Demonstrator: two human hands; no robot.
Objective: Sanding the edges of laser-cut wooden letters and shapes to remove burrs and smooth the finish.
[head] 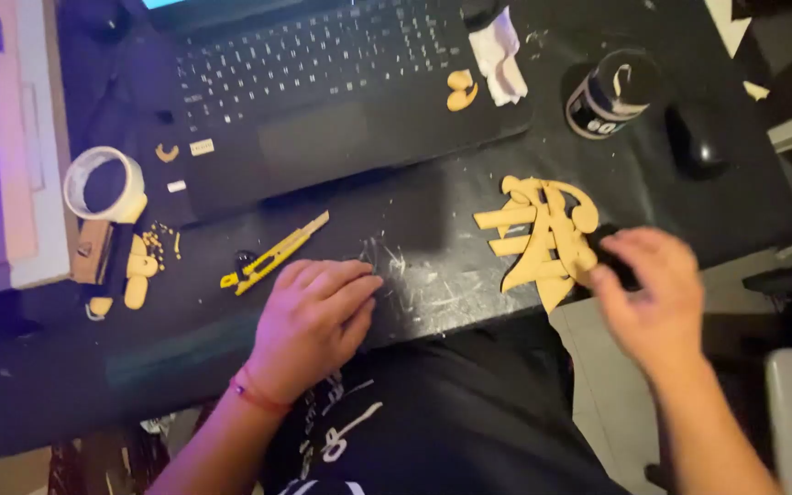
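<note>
Head cam, looking down at a black desk [433,275] w/ white scratch marks. Landmark = the wooden cutout [543,240], a flat tan piece w/ curled top and several prongs, lying near the desk's front edge. Right hand [648,289] is just right of the cutout, fingers loosely curled, tips touching its right edge and a small dark object [618,266] there; hand is blurred, so can't tell if it really grips either one. Left hand [313,321] lies palm down, well left of the cutout, fingers together and flat on the desk, holding nothing; red band on the wrist. Yellow utility knife [275,253] sits farther left, just beyond that hand. Laptop [323,82] up-left of the cutout, dark can [609,94] above it, black mouse [697,137] up-right. Tape roll [103,183] far left.
</note>
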